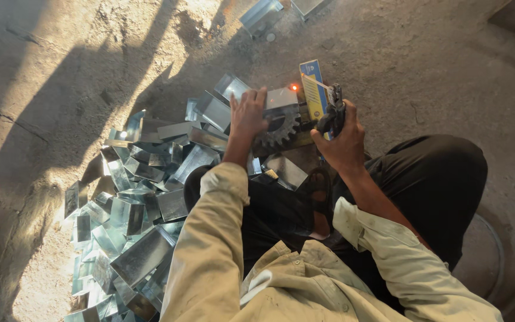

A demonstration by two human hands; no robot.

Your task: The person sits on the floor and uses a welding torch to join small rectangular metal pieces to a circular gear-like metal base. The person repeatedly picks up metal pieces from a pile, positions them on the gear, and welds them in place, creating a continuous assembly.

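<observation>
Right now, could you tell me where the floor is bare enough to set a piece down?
Bare concrete floor lies right of the right hand and above the knee. Left of the left hand, the heap of metal pieces crowds the floor.

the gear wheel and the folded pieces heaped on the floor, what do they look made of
Gear wheel: dark, dull metal, probably steel or cast iron; matte teeth, no shine.
Folded pieces: thin sheet metal, likely galvanized; silvery grey, mottled, glinting in the sun.
</observation>
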